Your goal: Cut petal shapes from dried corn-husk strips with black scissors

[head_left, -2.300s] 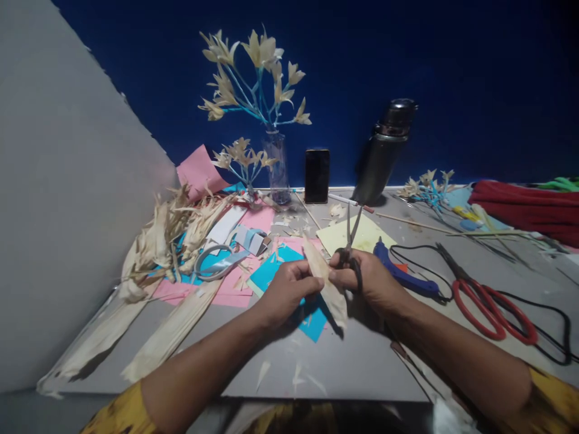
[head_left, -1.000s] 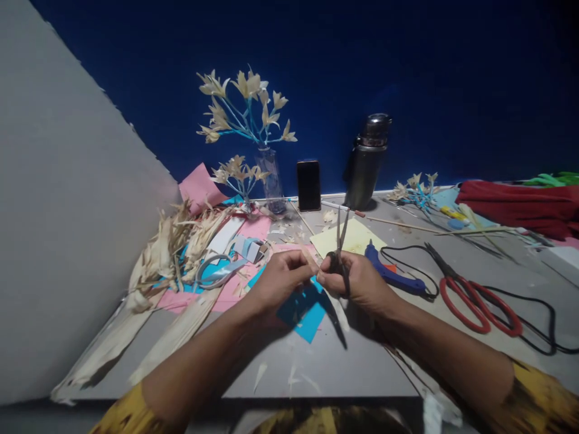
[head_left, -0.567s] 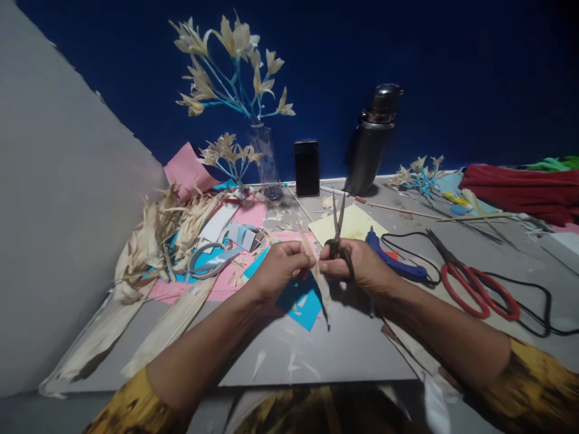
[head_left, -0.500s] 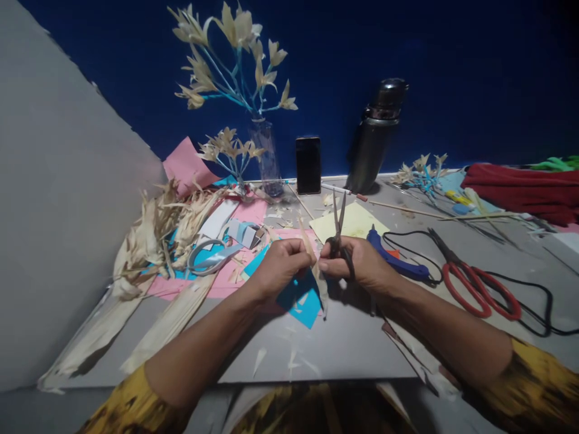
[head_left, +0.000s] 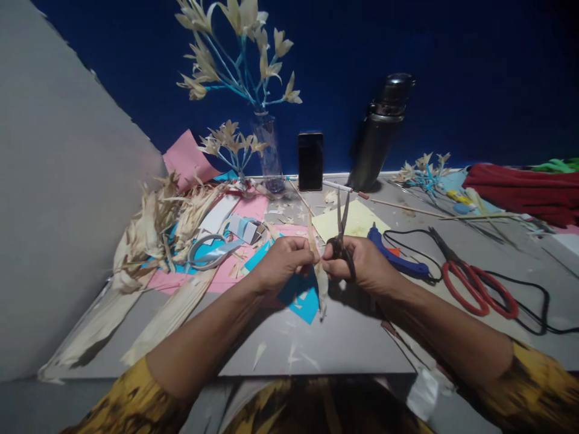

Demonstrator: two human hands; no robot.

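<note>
My left hand (head_left: 289,262) pinches a narrow strip of dried corn husk (head_left: 321,286), which hangs down past the fingers and also sticks up above them. Small black-handled scissors (head_left: 340,232) are in my right hand (head_left: 357,259), blades pointing up and slightly apart. The right fingertips are close to the husk strip; whether they touch it I cannot tell. Beneath my hands lies a blue paper sheet (head_left: 302,301) with small husk scraps on it. A yellow paper (head_left: 353,218) is just behind the scissors.
Dried husks (head_left: 151,223) are heaped at left beside a tape roll (head_left: 208,252). A blue glue gun (head_left: 398,256) and red-handled scissors (head_left: 474,283) lie at right. Behind stand a glass vase (head_left: 270,150) with husk flowers, a phone (head_left: 310,161) and a dark flask (head_left: 382,132).
The camera view has shifted slightly. Both hands keep nearly the same pose, with the husk strip and the small scissors still held.
</note>
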